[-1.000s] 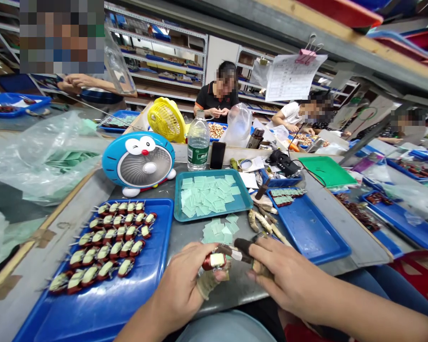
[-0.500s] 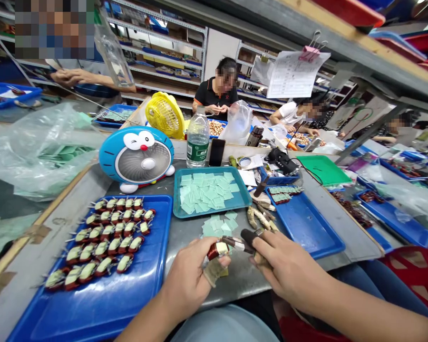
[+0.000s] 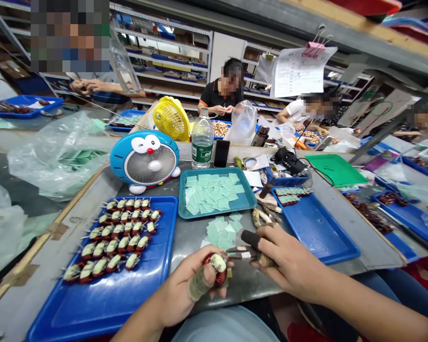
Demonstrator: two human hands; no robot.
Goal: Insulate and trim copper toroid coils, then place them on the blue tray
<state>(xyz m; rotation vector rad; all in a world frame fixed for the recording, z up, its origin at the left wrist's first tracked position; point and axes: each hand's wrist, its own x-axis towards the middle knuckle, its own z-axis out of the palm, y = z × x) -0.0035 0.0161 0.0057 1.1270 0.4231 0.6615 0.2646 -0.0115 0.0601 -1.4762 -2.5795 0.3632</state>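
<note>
My left hand [image 3: 185, 287] is closed around a small red-wound coil [image 3: 216, 267], with a taped thumb over it. My right hand [image 3: 288, 263] grips a dark-handled tool [image 3: 248, 242] whose tip points left at the coil. Both hands hover at the near edge of the grey table. Just beyond them lies a loose pile of pale green paper squares [image 3: 223, 229]. A blue tray [image 3: 103, 304] at the left carries several rows of finished coils [image 3: 116, 237].
A teal tray [image 3: 248, 202] of green squares sits mid-table, a second blue tray [image 3: 317, 232] to the right. Behind stand a blue cartoon fan [image 3: 146, 161], a yellow fan [image 3: 170, 118], a water bottle [image 3: 202, 140] and a phone [image 3: 221, 153]. Co-workers sit at benches beyond.
My left hand has turned the coil so its ring faces up and dropped slightly toward me. The right hand and tool stayed close beside it. The camera view shifted a little.
</note>
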